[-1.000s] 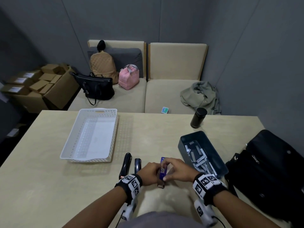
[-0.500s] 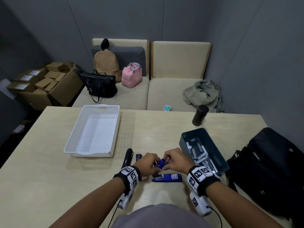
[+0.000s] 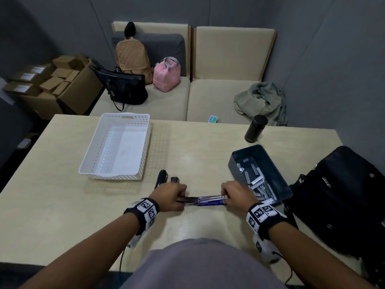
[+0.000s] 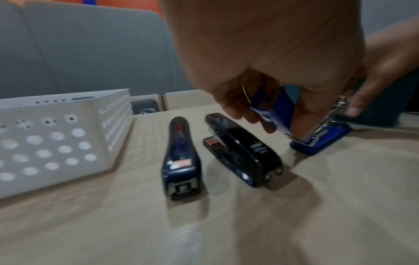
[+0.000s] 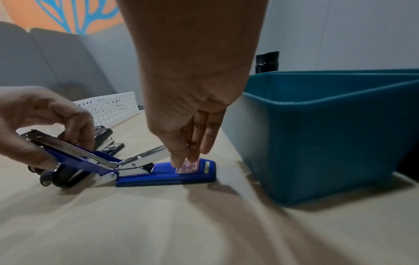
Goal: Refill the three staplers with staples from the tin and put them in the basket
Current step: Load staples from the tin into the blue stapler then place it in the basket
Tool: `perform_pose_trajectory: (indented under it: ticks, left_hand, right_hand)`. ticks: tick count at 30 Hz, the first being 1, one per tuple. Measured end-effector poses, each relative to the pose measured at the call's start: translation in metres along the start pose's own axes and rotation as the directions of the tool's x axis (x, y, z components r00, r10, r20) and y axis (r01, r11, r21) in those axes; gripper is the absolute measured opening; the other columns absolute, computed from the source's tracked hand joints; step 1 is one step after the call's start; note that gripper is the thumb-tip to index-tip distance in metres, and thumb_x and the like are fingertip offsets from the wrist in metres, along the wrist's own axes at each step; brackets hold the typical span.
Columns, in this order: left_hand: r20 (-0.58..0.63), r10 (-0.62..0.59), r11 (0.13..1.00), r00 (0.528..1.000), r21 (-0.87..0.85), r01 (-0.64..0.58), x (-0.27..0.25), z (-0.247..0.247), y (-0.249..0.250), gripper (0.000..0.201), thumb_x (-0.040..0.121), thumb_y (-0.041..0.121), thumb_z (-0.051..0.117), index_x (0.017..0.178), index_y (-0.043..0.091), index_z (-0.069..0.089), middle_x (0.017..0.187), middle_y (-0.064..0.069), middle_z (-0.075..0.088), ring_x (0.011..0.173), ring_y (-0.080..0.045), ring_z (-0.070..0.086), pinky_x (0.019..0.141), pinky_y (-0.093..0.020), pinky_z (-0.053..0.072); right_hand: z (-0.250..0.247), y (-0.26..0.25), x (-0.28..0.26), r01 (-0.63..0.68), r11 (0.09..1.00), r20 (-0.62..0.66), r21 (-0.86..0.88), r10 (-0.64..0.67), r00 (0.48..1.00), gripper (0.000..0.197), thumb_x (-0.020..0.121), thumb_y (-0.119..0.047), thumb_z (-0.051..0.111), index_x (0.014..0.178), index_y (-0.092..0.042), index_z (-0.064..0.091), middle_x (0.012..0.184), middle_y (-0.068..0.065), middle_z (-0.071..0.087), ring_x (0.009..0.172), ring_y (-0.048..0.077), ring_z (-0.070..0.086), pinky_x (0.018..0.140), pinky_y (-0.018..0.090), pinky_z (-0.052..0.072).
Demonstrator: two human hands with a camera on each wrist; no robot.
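Observation:
A blue stapler (image 3: 208,202) (image 5: 163,174) lies opened out on the table in front of me. My left hand (image 3: 170,195) (image 4: 272,53) grips its blue top cover (image 4: 272,107), swung back to the left. The fingertips of my right hand (image 3: 237,195) (image 5: 192,89) press down on the front of its base, and the metal magazine (image 5: 145,158) tilts up beside them. Two black staplers (image 3: 160,180) (image 4: 181,157) (image 4: 242,150) lie side by side just beyond my left hand. The dark tin (image 3: 270,163) (image 5: 317,134) of staples (image 3: 256,180) stands right of my right hand. The white basket (image 3: 93,147) (image 4: 56,143) sits at the far left, with nothing in it.
A black cylinder (image 3: 255,128) stands at the table's far edge, right of centre. A black bag (image 3: 343,195) lies at the right edge next to the tin. Beyond the table, a sofa holds several bags and a green cloth.
The hands have moved apart. The blue stapler, held closed between them a second ago, now lies opened out flat, its cover pulled left by my left hand.

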State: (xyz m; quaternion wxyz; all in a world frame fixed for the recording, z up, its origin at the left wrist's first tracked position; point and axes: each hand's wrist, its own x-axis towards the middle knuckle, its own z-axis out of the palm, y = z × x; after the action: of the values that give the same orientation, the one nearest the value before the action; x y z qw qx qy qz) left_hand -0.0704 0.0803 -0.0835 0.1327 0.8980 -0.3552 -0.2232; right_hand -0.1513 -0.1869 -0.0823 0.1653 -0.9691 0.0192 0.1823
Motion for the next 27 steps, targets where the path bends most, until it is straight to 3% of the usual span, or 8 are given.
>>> perform_pose_trajectory:
  ticks: [3, 8, 12, 14, 17, 20, 23, 27]
  left_hand:
    - [0.001, 0.124, 0.979, 0.992, 0.163, -0.123, 0.004, 0.011, 0.016, 0.026, 0.075, 0.031, 0.06, 0.097, 0.018, 0.054, 0.094, -0.003, 0.064, 0.092, -0.024, 0.058, 0.071, -0.036, 0.049]
    - [0.151, 0.117, 0.946, 0.982, 0.283, -0.157, 0.021, 0.028, 0.033, 0.05, 0.091, 0.043, 0.053, 0.136, 0.026, 0.044, 0.119, -0.01, 0.059, 0.107, -0.031, 0.059, 0.084, -0.041, 0.049]
    - [0.081, 0.151, 0.953, 0.985, 0.253, -0.166, 0.036, 0.037, 0.046, 0.043, 0.096, 0.046, 0.046, 0.133, 0.024, 0.051, 0.118, -0.01, 0.058, 0.105, -0.029, 0.058, 0.083, -0.041, 0.047]
    - [0.069, 0.114, 0.979, 0.991, 0.161, -0.123, 0.044, 0.037, 0.051, 0.043, 0.097, 0.049, 0.043, 0.128, 0.022, 0.057, 0.118, -0.01, 0.058, 0.106, -0.029, 0.057, 0.085, -0.041, 0.048]
    - [0.126, 0.057, 0.997, 0.99, -0.059, -0.05, 0.054, 0.039, 0.055, 0.039, 0.097, 0.045, 0.046, 0.123, 0.022, 0.062, 0.115, -0.011, 0.057, 0.106, -0.03, 0.058, 0.09, -0.042, 0.05]
    - [0.183, 0.041, 0.988, 0.982, -0.154, -0.012, 0.059, 0.042, 0.055, 0.034, 0.098, 0.04, 0.05, 0.118, 0.018, 0.066, 0.11, -0.014, 0.059, 0.1, -0.031, 0.061, 0.087, -0.039, 0.05]
    - [0.179, 0.035, 0.978, 0.983, -0.206, 0.002, 0.06, 0.044, 0.054, 0.032, 0.097, 0.037, 0.054, 0.115, 0.015, 0.068, 0.103, -0.014, 0.065, 0.094, -0.028, 0.063, 0.081, -0.035, 0.048]
    - [0.171, 0.019, 0.965, 0.985, -0.263, 0.027, 0.059, 0.047, 0.045, 0.028, 0.095, 0.039, 0.057, 0.113, 0.021, 0.068, 0.097, -0.005, 0.059, 0.092, -0.023, 0.06, 0.082, -0.032, 0.046]
  right_hand:
    - [0.005, -0.003, 0.0, -0.003, 0.999, 0.013, -0.036, 0.004, 1.0, 0.019, 0.077, -0.015, 0.072, 0.08, -0.023, 0.055, 0.089, -0.003, 0.061, 0.079, 0.02, 0.059, 0.07, 0.035, 0.052]
    - [-0.002, -0.005, 0.004, 0.003, 0.998, 0.111, 0.058, -0.009, 0.994, 0.033, 0.068, -0.034, 0.084, 0.082, -0.027, 0.056, 0.095, -0.006, 0.058, 0.085, 0.016, 0.057, 0.075, 0.035, 0.052]
    - [-0.022, -0.003, 0.006, 0.035, 0.982, 0.175, 0.186, -0.068, 0.982, 0.054, 0.06, -0.03, 0.09, 0.107, -0.022, 0.064, 0.103, -0.006, 0.062, 0.094, 0.01, 0.058, 0.082, 0.027, 0.053]
    - [-0.035, 0.001, 0.004, 0.059, 0.961, 0.15, 0.272, -0.103, 0.983, 0.047, 0.068, -0.02, 0.085, 0.11, -0.017, 0.066, 0.1, -0.007, 0.062, 0.093, 0.007, 0.059, 0.079, 0.019, 0.05]
    - [-0.056, 0.015, 0.007, 0.058, 0.881, -0.037, 0.469, -0.046, 0.998, 0.023, 0.081, -0.002, 0.07, 0.101, -0.013, 0.07, 0.093, -0.002, 0.069, 0.087, 0.007, 0.064, 0.075, 0.014, 0.048]
    - [-0.072, 0.043, 0.014, 0.001, 0.854, -0.225, 0.521, 0.137, 0.965, 0.022, 0.083, 0.006, 0.061, 0.091, -0.012, 0.071, 0.087, 0.001, 0.072, 0.079, 0.008, 0.065, 0.069, 0.006, 0.047]
    - [-0.075, 0.076, 0.019, -0.143, 0.883, -0.184, 0.447, 0.247, 0.951, 0.023, 0.082, 0.006, 0.058, 0.091, -0.01, 0.072, 0.088, 0.004, 0.072, 0.084, 0.018, 0.067, 0.079, 0.021, 0.054]
    - [-0.056, 0.101, 0.021, -0.249, 0.962, 0.024, 0.109, 0.247, 0.969, 0.027, 0.083, -0.001, 0.056, 0.099, -0.017, 0.071, 0.103, 0.006, 0.069, 0.093, 0.025, 0.068, 0.083, 0.035, 0.055]
